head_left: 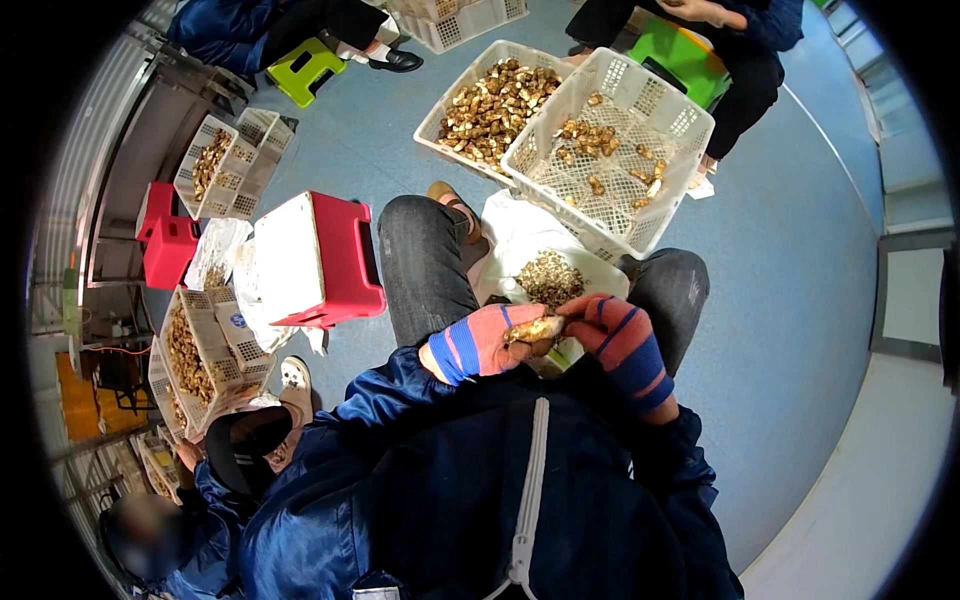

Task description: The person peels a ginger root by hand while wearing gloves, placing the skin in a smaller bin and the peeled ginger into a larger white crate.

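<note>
In my lap, my left hand (pixel 475 340), in an orange and blue fingerless glove, is closed around a pale brown mushroom (pixel 537 330). My right hand (pixel 622 345), gloved alike, is pinched at the mushroom's right end. Whether its fingertips hold a small tool is too small to tell. Just beyond my hands, between my knees, a white bag-lined container (pixel 507 232) holds a heap of small brown and white trimmings (pixel 550 278).
Past my knees, one white crate (pixel 608 232) bears scattered mushrooms, beside a fuller crate (pixel 428 128). A red stool (pixel 345 262) stands left. Further left are more mushroom crates (pixel 222 375) and a seated person (pixel 215 530). Two people sit at the far side, near green stools (pixel 682 62).
</note>
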Demonstrator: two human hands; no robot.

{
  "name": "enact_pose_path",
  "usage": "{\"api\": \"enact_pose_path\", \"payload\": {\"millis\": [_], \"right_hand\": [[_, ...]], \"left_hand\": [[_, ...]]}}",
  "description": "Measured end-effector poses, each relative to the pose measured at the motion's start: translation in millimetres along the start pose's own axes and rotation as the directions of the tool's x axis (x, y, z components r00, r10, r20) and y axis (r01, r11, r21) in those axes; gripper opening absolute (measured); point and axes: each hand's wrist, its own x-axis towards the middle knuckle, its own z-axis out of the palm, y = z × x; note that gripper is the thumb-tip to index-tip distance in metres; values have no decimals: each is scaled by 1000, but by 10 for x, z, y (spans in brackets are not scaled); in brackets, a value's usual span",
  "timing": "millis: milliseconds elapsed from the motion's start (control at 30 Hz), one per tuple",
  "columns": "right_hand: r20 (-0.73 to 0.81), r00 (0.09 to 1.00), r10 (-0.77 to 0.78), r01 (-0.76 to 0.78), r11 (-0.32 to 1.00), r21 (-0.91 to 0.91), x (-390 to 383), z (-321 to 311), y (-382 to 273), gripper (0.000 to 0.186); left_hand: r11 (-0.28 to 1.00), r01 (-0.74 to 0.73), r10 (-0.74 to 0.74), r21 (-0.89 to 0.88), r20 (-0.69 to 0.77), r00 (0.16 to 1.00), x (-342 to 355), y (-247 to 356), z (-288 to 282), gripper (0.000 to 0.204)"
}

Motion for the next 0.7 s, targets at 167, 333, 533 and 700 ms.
{"api": "enact_pose_path", "payload": {"millis": [167,333,533,700], "right_hand": [[12,999,-39,38,996,85,-4,-38,158,9],[0,980,200,-200,980,-14,15,-41,238,15],[53,994,92,-91,996,-25,45,-36,183,15],[-84,945,317,-255,871,419,190,-168,677,16]], "left_hand": [[-22,-495,652,869,387,652,102,56,11,25],[-6,-329,450,944,296,842,146,-137,-210,33],[-3,-233,290,972,224,930,203,9,-117,39],[351,-252,450,902,74,890,380,-23,-195,30]]}}
